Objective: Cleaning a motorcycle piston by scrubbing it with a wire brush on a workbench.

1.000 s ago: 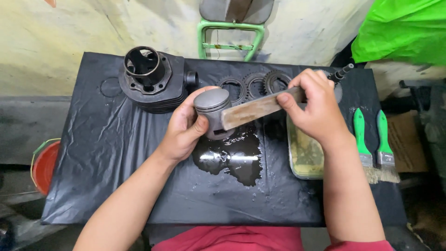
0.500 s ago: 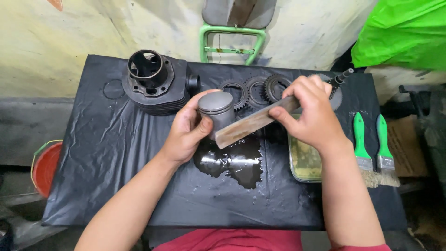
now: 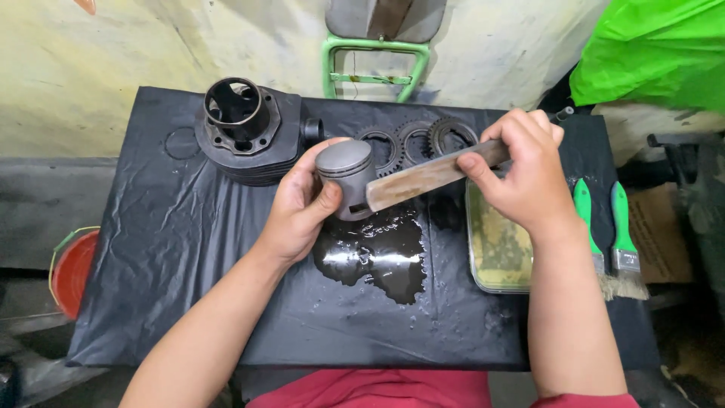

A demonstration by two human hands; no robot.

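Head view: left hand (image 3: 302,208) was wrapped around a grey piston (image 3: 345,175), fingers behind it and thumb across the front, holding it upright just above the surface (image 3: 174,227), which was covered in black plastic sheet. Right hand (image 3: 521,177) was closed on one end of a flat rusty metal strip (image 3: 430,175), thumb on top; the strip's far end touched the piston's side just below the crown. Directly under the piston sat a dark oil puddle (image 3: 377,257). Behind the left hand, a black finned cylinder barrel (image 3: 245,132) stood bore up, near the piston but not touching it. Three gears (image 3: 411,140) lay in a row behind the strip, partly hidden by it. A clear rectangular tray (image 3: 498,253) with murky yellowish liquid lay under the right wrist. Two green-handled brushes (image 3: 604,234) lay side by side at the surface's right edge. A red bucket (image 3: 72,268) sat on the floor to the left, and a green metal frame (image 3: 374,64) stood against the wall behind.
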